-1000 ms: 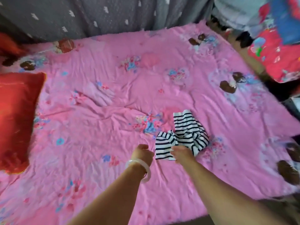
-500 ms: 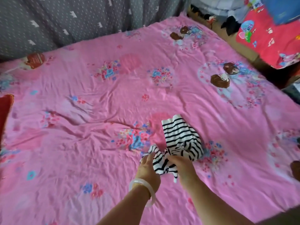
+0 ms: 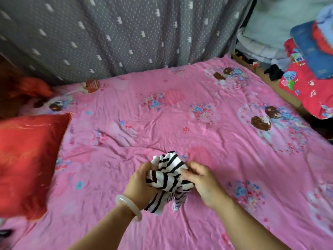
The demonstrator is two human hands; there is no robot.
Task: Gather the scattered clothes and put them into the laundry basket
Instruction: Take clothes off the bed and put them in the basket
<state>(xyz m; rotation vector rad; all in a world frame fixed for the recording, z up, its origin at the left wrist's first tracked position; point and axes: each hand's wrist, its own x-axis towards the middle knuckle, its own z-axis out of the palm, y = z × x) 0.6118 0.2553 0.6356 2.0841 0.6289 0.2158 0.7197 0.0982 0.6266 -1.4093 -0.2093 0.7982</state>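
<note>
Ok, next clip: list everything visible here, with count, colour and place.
garment: one, black-and-white striped, bunched between both hands above the bed
sheet: one, pink with floral and cartoon prints, covering the bed
pillow: one, red, left edge of the bed
curtain: one, grey with white marks, behind the bed
bedding pile: red, blue and pale pieces, far right; count unclear
basket: none in view
bangle: one, pale, left wrist
left hand: grips the garment
right hand: grips the garment

Partly hidden by two gripping hands: crumpled black-and-white striped cloth (image 3: 166,175). Cut off at left edge: shiny red square pillow (image 3: 27,159). Cut off at right edge, blurry: heap of red and blue bedding (image 3: 310,69).
</note>
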